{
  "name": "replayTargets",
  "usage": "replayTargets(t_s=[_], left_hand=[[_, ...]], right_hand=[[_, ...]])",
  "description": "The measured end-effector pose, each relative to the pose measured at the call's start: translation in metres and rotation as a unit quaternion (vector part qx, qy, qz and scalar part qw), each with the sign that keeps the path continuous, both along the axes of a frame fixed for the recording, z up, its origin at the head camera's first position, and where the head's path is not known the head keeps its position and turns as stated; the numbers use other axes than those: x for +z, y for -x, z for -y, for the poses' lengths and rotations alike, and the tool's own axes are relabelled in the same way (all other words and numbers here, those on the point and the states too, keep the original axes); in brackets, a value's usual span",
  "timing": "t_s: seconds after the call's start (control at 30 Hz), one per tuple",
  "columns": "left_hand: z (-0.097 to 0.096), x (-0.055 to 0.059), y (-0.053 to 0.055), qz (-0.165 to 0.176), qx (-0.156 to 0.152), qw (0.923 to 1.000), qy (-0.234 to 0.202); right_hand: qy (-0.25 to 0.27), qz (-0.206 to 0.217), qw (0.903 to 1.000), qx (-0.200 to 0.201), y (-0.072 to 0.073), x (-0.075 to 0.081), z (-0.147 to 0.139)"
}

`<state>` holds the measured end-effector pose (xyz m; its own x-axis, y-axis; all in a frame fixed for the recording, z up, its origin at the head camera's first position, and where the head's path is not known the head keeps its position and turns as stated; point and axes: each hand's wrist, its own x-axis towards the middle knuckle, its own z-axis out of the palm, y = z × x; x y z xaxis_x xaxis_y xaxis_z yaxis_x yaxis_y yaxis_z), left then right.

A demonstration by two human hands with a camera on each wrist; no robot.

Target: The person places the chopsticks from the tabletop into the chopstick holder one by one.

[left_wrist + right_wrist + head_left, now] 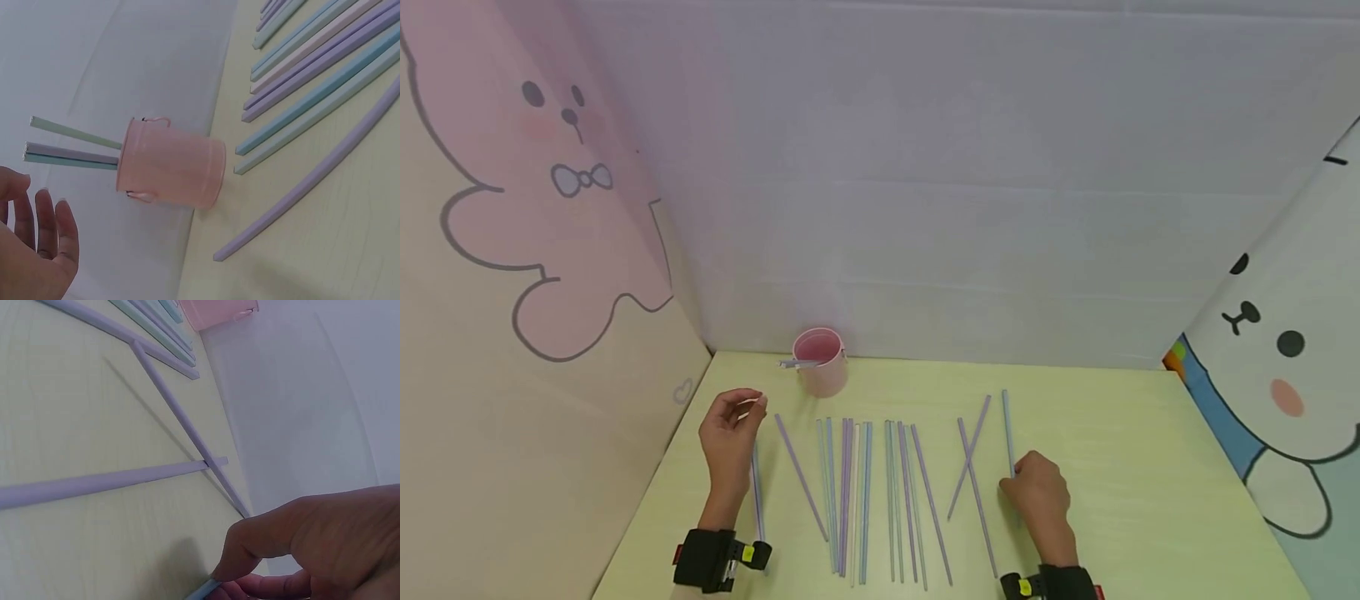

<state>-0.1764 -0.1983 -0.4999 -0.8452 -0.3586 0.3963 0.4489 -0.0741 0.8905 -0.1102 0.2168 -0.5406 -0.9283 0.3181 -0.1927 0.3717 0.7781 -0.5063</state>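
Note:
My right hand (1041, 492) pinches a light blue straw-like stick (1008, 429) between thumb and fingers, low over the right half of the table. In the right wrist view only a short piece of that stick (203, 590) shows under the thumb. My left hand (728, 433) is raised at the left with loosely bent fingers and nothing in them. Just beyond it stands a pink bucket (169, 165), upright at the back of the table. A green stick (75, 132), a purple one and a blue one lean out of the bucket toward the left hand.
Several pastel sticks lie roughly side by side mid-table, among them a lilac stick (801, 475) on a slant. Left of my right hand, two purple sticks cross, one (181, 419) over the other (106, 482). A pale cloth wall (962, 208) closes the back of the table (1150, 483).

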Motion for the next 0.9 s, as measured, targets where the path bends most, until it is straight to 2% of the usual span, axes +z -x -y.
replayTargets(t_s=[0.27, 0.4, 0.53, 0.73, 0.9], left_hand=[[-0.01, -0.008, -0.005, 0.028, -0.007, 0.9992, 0.027], [-0.014, -0.016, -0.009, 0.048, -0.014, 0.9983, 0.028], [-0.014, -0.018, -0.011, 0.065, -0.012, 0.9976, 0.024], [-0.014, -0.019, -0.014, 0.064, -0.024, 0.9971, 0.032], [-0.015, -0.02, -0.015, 0.07, -0.021, 0.9967, 0.034]], right_hand=[[0.017, 0.015, 0.9997, 0.001, -0.005, -0.002, -0.007], [0.024, -0.006, 0.9997, -0.003, -0.009, -0.002, -0.005], [0.041, -0.031, 0.9987, -0.002, -0.01, 0.001, 0.0], [0.069, -0.045, 0.9966, -0.001, -0.012, 0.005, 0.006], [0.09, -0.065, 0.9938, 0.008, -0.011, 0.008, 0.01]])
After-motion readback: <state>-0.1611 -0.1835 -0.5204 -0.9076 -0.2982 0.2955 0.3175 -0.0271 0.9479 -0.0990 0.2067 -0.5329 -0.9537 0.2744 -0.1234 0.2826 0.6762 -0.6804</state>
